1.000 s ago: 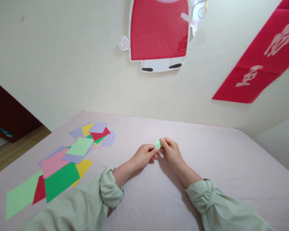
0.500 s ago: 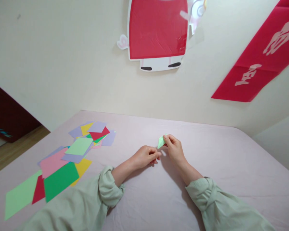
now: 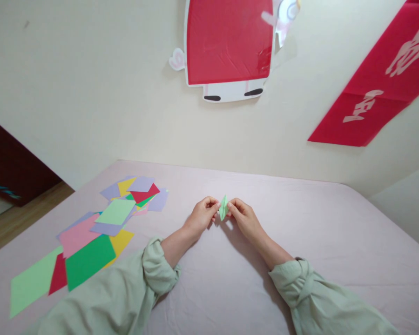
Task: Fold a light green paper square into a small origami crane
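Spreading across the lower half of the view, the pale pink cloth-covered surface (image 3: 335, 242) bears a loose scatter of coloured square paper sheets (image 3: 87, 260) at the left. They lie straight on the cloth, with no box or tray around them. Near the middle, the left hand (image 3: 200, 216) has risen from its lower place of half a second ago to meet the right hand (image 3: 244, 218). Both now pinch, thumb against forefinger, the small light-green folded paper piece (image 3: 224, 207), held upright between them just above the cloth.
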`<action>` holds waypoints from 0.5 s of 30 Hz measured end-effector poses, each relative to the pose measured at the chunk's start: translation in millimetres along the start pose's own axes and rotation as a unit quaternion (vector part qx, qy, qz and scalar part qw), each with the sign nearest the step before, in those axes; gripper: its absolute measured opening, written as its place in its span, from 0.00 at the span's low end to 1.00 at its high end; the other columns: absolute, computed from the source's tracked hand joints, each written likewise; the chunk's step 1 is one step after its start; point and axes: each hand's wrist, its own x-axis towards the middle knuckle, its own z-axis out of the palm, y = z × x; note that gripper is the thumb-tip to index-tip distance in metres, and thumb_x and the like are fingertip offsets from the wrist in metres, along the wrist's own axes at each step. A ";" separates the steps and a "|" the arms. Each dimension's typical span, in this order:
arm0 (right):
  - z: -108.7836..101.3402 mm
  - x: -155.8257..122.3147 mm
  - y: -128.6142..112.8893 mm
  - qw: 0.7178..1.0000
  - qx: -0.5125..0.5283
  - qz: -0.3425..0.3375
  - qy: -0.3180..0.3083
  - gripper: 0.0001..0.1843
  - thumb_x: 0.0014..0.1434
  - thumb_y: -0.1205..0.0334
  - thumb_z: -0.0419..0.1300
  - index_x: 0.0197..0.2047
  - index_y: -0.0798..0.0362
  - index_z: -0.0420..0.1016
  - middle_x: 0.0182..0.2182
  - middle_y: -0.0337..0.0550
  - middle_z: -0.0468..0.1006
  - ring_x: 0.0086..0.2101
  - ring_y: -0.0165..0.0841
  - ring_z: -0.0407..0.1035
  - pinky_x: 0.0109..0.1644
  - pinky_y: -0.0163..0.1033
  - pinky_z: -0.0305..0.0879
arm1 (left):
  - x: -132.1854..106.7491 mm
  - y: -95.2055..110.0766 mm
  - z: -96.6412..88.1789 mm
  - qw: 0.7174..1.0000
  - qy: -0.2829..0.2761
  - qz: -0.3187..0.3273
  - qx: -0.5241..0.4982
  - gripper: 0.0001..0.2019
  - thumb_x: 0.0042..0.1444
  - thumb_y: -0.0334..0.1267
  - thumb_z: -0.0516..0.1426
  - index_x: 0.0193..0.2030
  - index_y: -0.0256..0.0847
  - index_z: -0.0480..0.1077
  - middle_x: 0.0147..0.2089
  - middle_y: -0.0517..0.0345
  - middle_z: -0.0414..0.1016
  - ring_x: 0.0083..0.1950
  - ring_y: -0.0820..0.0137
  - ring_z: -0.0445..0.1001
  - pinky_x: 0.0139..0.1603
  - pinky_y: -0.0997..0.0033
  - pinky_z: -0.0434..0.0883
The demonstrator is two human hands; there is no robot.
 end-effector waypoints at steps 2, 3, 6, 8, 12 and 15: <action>0.3 0.5 0.8 1.000 0.007 0.005 -0.006 0.16 0.57 0.48 0.58 0.26 0.52 0.68 0.22 0.36 0.69 0.26 0.31 0.63 0.32 0.36 0.59 | 1.3 0.5 -0.7 1.000 0.013 -0.008 -0.020 0.15 0.49 0.48 0.61 0.33 0.37 0.66 0.22 0.67 0.64 0.21 0.80 0.61 0.23 0.79 0.58; 0.4 0.8 1.7 1.000 0.007 0.006 -0.003 0.15 0.56 0.49 0.58 0.26 0.52 0.68 0.22 0.36 0.69 0.26 0.30 0.63 0.32 0.36 0.59 | 1.6 0.9 -0.8 1.000 0.014 -0.010 -0.024 0.16 0.49 0.48 0.61 0.33 0.37 0.66 0.22 0.67 0.64 0.21 0.80 0.61 0.23 0.79 0.58; 0.4 1.8 5.2 1.000 0.000 0.007 0.013 0.14 0.55 0.52 0.59 0.25 0.52 0.67 0.21 0.36 0.68 0.25 0.30 0.63 0.32 0.36 0.59 | 0.9 2.5 -0.5 1.000 0.001 -0.017 -0.019 0.17 0.47 0.50 0.62 0.33 0.37 0.67 0.22 0.66 0.65 0.21 0.79 0.61 0.22 0.78 0.58; 0.2 2.2 7.4 1.000 -0.005 0.007 0.017 0.13 0.55 0.53 0.58 0.25 0.52 0.67 0.21 0.36 0.68 0.25 0.30 0.62 0.32 0.36 0.58 | -0.4 3.7 0.3 1.000 -0.013 -0.017 -0.008 0.18 0.46 0.51 0.62 0.32 0.37 0.67 0.22 0.66 0.65 0.22 0.78 0.61 0.23 0.78 0.58; 0.1 1.7 8.5 1.000 -0.028 -0.004 0.013 0.11 0.55 0.56 0.57 0.25 0.52 0.66 0.20 0.34 0.67 0.23 0.29 0.61 0.30 0.35 0.57 | -1.7 4.6 1.4 0.999 -0.034 -0.006 0.013 0.17 0.46 0.50 0.62 0.30 0.37 0.67 0.23 0.66 0.64 0.22 0.79 0.61 0.23 0.78 0.58; 0.9 0.9 8.0 0.999 -0.031 -0.010 0.012 0.10 0.55 0.57 0.57 0.26 0.51 0.65 0.21 0.34 0.67 0.23 0.29 0.60 0.29 0.35 0.56 | -1.5 3.9 1.4 0.999 -0.045 -0.002 0.029 0.16 0.47 0.49 0.62 0.28 0.38 0.65 0.22 0.67 0.62 0.21 0.79 0.59 0.21 0.78 0.58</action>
